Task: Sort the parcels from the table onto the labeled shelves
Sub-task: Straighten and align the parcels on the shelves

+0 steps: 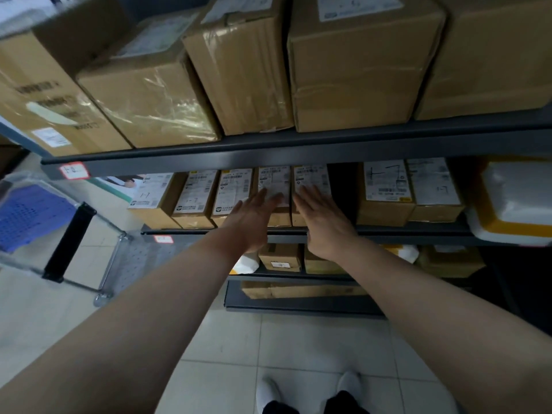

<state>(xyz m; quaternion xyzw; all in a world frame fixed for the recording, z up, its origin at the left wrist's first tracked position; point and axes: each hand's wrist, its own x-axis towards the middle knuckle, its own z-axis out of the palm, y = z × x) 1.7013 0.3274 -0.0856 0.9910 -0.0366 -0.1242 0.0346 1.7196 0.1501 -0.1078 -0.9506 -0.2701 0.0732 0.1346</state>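
Apparently for tidy alignment, the left parcel [274, 180] is pressed by the left hand [254, 222] and the right parcel [312, 177] by the right hand [324, 225] into the row on the middle shelf [403, 234], labels kept outward for reading; each grip is spread flat, nothing clasped.

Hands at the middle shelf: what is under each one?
The left hand lies flat over one labelled brown parcel, the right hand over the neighbouring parcel. Both parcels stand on the shelf. Their lower labels and fronts are covered by the hands.
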